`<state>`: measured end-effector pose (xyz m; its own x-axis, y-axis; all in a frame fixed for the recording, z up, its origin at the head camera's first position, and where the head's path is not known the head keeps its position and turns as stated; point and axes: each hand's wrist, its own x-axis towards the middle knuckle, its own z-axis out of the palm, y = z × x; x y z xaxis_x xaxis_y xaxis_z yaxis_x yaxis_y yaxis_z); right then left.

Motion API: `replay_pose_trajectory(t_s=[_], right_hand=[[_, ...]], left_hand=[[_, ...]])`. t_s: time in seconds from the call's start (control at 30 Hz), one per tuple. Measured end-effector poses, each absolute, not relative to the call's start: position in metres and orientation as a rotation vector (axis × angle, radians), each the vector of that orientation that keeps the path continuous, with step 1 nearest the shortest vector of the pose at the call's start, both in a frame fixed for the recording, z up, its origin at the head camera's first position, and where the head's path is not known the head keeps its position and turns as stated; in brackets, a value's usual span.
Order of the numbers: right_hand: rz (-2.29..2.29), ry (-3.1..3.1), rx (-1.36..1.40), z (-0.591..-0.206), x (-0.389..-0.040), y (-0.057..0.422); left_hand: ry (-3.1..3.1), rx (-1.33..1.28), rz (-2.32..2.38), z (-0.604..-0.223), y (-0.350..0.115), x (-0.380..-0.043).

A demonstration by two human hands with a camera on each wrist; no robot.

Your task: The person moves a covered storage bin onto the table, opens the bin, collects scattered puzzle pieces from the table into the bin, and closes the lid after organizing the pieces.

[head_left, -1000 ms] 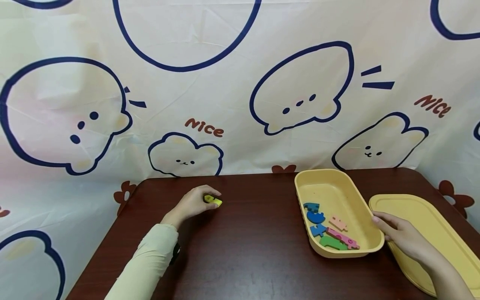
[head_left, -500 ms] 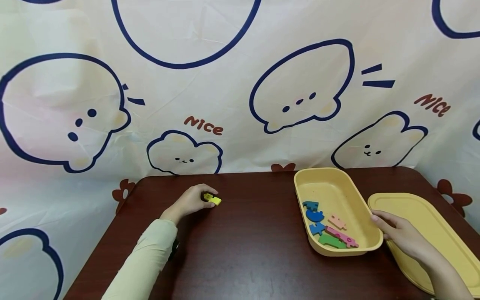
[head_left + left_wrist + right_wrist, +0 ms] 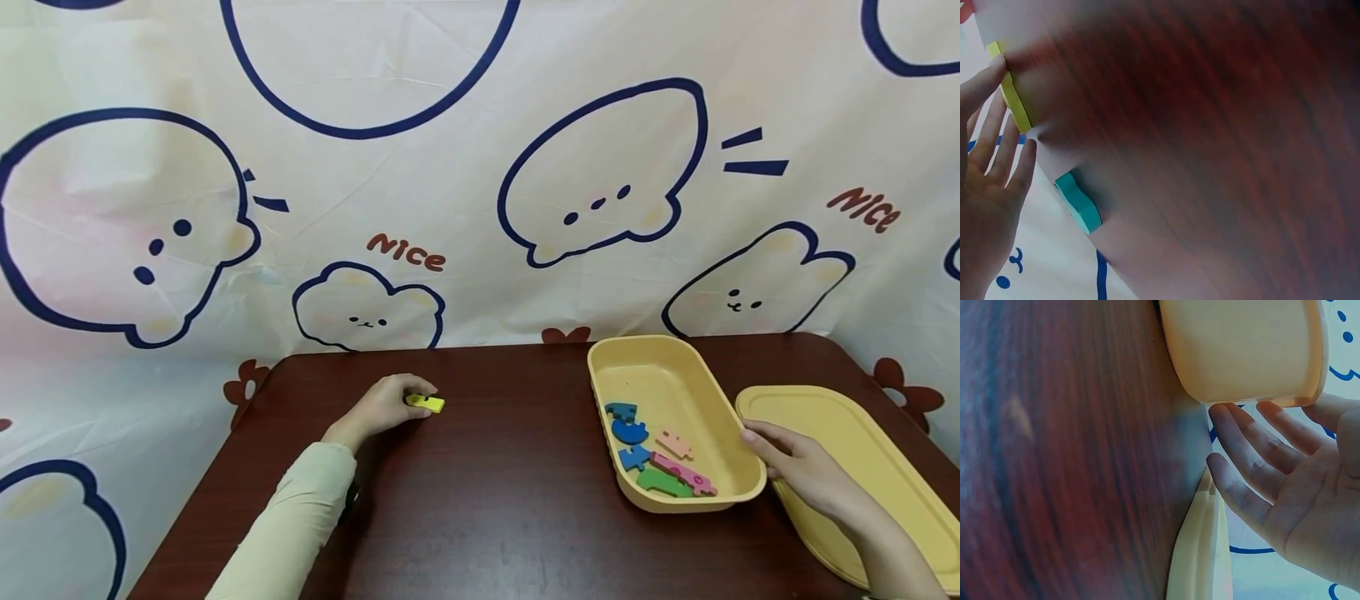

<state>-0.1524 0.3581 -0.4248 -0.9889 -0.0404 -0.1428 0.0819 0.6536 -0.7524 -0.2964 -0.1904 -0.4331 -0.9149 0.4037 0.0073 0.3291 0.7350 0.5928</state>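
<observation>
My left hand pinches a yellow puzzle piece between thumb and fingers, low over the left part of the table. In the left wrist view the yellow piece appears edge-on, and a wavy teal piece lies on the table near my little finger. That teal piece is hidden in the head view. On the right, my right hand holds a yellow bin by its near right rim, thumb over the edge and fingertips against the outer wall. Inside the bin lie several puzzle pieces, among them a pink one and a green one.
A yellow lid lies right of the bin, partly beneath my right forearm. The dark wooden table ends at a cloth backdrop with cartoon drawings, which also hangs along both sides.
The yellow piece has turned slightly in my left hand and come a little lower in the head view. My right hand and the bin keep their places.
</observation>
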Motion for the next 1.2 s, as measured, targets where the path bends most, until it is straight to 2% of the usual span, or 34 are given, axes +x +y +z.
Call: replay_pose_trajectory(t_s=[1.2], right_hand=[[-1.261, 2.715, 0.038, -0.424, -0.152, 0.357]], left_hand=[[2.934, 0.547, 0.884, -0.425, -0.178, -0.288]])
